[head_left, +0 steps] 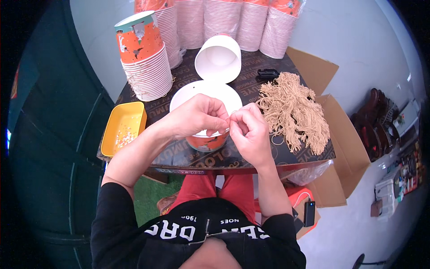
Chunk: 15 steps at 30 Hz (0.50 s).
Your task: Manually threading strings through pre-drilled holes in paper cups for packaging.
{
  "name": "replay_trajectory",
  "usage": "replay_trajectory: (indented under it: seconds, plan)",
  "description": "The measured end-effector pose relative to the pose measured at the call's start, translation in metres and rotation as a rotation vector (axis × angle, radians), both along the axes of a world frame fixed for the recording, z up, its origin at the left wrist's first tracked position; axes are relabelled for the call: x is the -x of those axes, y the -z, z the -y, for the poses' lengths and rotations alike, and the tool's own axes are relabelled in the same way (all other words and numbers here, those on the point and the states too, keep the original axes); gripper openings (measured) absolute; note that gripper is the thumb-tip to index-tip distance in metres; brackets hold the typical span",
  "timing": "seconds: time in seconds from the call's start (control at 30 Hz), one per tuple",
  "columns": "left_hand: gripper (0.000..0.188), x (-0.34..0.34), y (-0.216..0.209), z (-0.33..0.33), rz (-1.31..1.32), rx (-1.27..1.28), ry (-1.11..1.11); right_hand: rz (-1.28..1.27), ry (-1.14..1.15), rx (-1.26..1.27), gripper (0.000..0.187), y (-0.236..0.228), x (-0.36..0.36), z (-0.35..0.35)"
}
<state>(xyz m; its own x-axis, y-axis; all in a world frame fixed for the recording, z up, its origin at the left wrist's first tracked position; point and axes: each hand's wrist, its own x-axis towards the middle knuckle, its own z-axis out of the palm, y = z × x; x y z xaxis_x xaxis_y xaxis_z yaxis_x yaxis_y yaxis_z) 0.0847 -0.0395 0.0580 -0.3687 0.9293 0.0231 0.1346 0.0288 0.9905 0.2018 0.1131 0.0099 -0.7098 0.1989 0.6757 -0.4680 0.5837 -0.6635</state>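
My left hand (200,117) and my right hand (249,129) meet with fingertips pinched together over the near right rim of a white-lined paper bucket (178,99). Both are closed; what lies between the fingertips is too small to make out, though a thin pale strand seems to show there. The bucket stands upright at the table's front, its orange printed side partly visible below my hands. Just behind it another white bucket (218,57) lies tipped, its mouth toward me. Right of my right hand spreads a heap of beige cords (295,114).
A yellow tray (142,117) with small pale bits sits at the left. Behind it rises a leaning stack of orange buckets (148,78); more wrapped stacks (222,20) line the back. A black object (268,74) lies behind the cords. An open cardboard box (342,148) stands at the right.
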Motion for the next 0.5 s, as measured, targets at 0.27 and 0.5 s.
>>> replay_trajectory:
  seconds: [0.27, 0.5]
  plan:
    - [0.005, -0.0029, -0.0005, -0.0040, 0.030, -0.017, -0.144, -0.090, 0.069, -0.022, 0.014, 0.0026, -0.0026, 0.0060]
    - [0.012, -0.0013, 0.0019, -0.0045, -0.021, -0.009, -0.142, -0.162, 0.043, -0.143, 0.012, 0.0038, -0.0014, -0.0010]
